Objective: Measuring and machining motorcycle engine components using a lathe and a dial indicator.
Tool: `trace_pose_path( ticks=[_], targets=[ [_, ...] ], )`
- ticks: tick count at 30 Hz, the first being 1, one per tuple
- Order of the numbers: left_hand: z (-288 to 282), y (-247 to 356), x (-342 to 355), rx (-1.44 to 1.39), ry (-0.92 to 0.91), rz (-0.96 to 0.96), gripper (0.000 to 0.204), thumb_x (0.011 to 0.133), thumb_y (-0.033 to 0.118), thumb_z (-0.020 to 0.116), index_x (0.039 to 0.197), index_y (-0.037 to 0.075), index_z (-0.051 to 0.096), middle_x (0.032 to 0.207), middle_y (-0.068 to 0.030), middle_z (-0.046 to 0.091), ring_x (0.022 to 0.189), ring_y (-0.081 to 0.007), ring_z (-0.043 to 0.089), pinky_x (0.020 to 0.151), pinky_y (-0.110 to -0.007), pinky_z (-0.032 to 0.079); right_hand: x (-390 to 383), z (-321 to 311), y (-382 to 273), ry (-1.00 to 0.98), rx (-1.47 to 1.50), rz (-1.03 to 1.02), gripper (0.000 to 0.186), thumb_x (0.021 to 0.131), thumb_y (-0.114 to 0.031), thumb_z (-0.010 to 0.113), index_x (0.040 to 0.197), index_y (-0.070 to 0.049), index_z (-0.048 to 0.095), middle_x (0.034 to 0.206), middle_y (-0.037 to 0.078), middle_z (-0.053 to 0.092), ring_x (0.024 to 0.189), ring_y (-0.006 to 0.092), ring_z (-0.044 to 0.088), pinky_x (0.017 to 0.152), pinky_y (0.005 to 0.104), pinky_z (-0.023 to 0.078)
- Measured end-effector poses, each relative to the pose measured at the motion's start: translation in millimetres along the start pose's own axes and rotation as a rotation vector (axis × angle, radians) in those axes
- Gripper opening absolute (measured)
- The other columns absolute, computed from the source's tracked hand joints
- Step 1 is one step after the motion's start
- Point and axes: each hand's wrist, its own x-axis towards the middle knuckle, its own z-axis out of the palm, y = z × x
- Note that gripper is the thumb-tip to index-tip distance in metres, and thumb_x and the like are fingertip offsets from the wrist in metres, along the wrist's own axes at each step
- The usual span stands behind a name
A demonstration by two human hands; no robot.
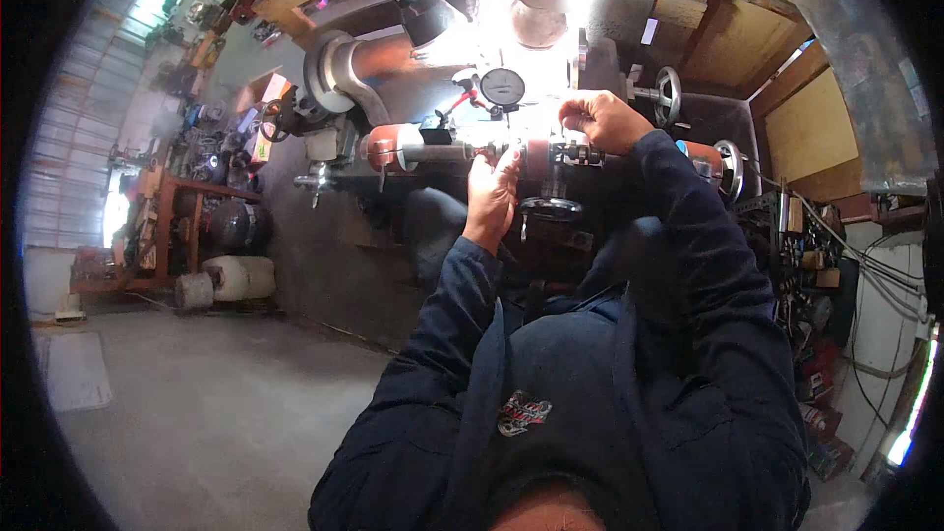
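My left hand point(493, 199) is closed at the middle of a horizontal shaft assembly point(438, 152) on the machine, with thumb and fingers on it. My right hand point(604, 123) has curled fingers just above a dark clamp-like fitting point(577, 153) on the shaft; what the fingertips hold is too small to make out. A round dial gauge point(501, 88) on a red-jointed arm stands above the shaft. A handwheel point(551, 209) hangs below, between my hands. Reddish cylindrical housings sit at the left end point(385, 148) and right end point(697, 162) of the assembly.
A large machine head point(398, 67) with a dark angled cover stands behind. Handwheels point(668, 93) project at right. A cluttered rack point(172, 231) and tanks point(243, 278) are at left over a concrete floor point(187, 403). Cables point(865, 275) and wooden panels point(806, 138) line the right.
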Motion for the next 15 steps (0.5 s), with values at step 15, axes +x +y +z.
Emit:
trace_pose_path(
  ticks=[15],
  targets=[
    [-9,-9,1,0.006,-0.018,0.051,0.026,0.095,0.006,0.057,0.118,0.001,0.046,0.111,-0.0092,0.059,0.1,-0.0155,0.059,0.089,-0.028,0.049,3,0,7,-0.081,0.057,0.001,0.017,0.086,-0.005,0.062,0.101,-0.001,0.067,0.091,0.013,0.071,0.082,0.0188,0.065,0.078,0.0317,0.049]
  ],
)
